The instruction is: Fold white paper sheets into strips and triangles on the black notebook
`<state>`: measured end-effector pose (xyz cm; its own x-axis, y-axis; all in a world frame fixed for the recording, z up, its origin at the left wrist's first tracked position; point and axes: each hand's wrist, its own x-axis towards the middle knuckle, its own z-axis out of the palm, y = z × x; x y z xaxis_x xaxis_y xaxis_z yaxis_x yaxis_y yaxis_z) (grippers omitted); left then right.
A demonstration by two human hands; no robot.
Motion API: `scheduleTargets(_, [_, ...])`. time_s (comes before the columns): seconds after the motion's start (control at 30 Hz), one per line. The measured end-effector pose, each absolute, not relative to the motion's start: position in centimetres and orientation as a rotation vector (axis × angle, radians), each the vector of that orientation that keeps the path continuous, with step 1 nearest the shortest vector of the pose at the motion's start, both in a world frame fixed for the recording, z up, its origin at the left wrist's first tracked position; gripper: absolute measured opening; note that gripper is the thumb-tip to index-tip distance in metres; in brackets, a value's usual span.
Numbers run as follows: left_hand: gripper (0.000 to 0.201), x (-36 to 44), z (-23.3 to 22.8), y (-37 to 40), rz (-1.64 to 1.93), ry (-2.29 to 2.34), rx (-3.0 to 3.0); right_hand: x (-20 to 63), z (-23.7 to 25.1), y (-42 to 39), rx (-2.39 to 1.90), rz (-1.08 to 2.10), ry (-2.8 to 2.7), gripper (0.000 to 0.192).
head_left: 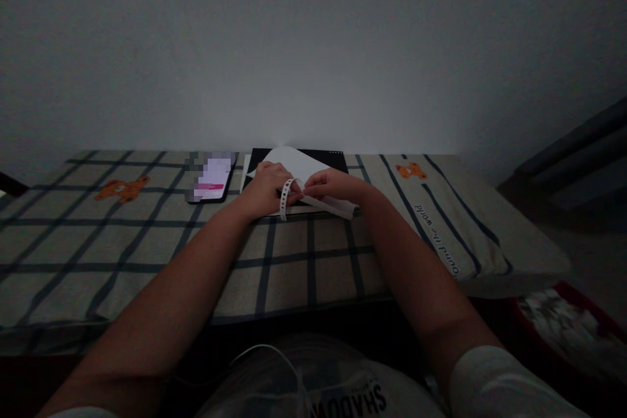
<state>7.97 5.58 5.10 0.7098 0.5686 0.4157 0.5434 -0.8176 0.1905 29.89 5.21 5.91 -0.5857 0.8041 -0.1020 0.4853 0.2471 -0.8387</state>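
A black notebook [326, 158] lies near the far edge of a bed covered in a checked sheet [304, 255]. A white sheet of paper [294, 162] curls up over it. My left hand [267, 191] presses on the paper and pinches a narrow perforated paper strip [285, 199] that hangs from the sheet's edge. My right hand [330, 186] holds the same strip and the sheet's edge just to the right. A long piece of the strip [337, 208] runs out to the right under my right hand.
A phone [213, 177] with a lit screen lies left of the notebook. Orange bear prints [122, 189] mark the sheet. A plain wall rises behind the bed. A red basket with cloth [568, 326] sits at lower right. A white cable [274, 356] crosses my lap.
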Motion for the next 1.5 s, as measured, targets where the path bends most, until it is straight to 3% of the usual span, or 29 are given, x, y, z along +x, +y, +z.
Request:
scheduleTargets(0.23, [0.015,7.89,5.23,5.44,0.718,0.91,2.874,29.97,5.96,5.16,-1.236,1.318,-2.235,0.031])
scheduleTargets(0.9, [0.024,7.99,5.09,5.54,0.695,0.832,2.87,29.5,5.6,5.18,-1.092,1.224,-2.254,0.023])
scheduleTargets(1.23, [0.022,7.78,5.11,5.69,0.72,0.878,2.876,29.63,5.74,5.26,-1.142,1.342,-2.188,0.025])
scheduleTargets(1.5, [0.026,7.86,5.07,5.6,0.713,0.869,2.858,29.55,5.82,5.23,-1.12,1.242,-2.241,0.03])
